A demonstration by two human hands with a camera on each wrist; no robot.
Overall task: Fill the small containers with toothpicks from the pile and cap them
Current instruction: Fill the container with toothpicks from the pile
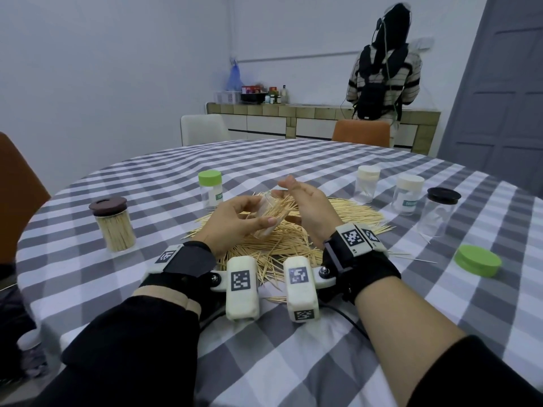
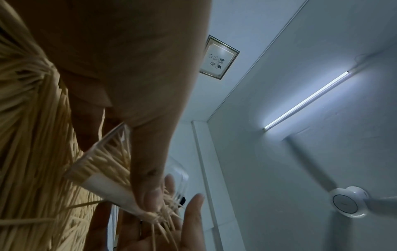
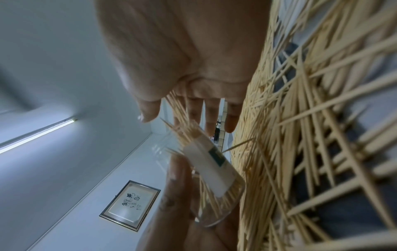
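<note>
From the head we look forward and down across the round table with its grey-and-white checked cloth [image 1: 293,362], the far wall and a grey door behind it. Each wrist camera sits very close under its palm and tilts up toward the ceiling, along the left hand [image 2: 120,68] and the right hand [image 3: 182,56]. All three views share the clear plastic container packed with toothpicks [image 1: 269,214] [image 2: 105,171] [image 3: 214,171] and the loose pile of pale wooden toothpicks [image 1: 282,245] [image 2: 32,135] [image 3: 311,135]; both wrist views also share a framed picture [image 2: 219,57] [image 3: 130,205].
</note>
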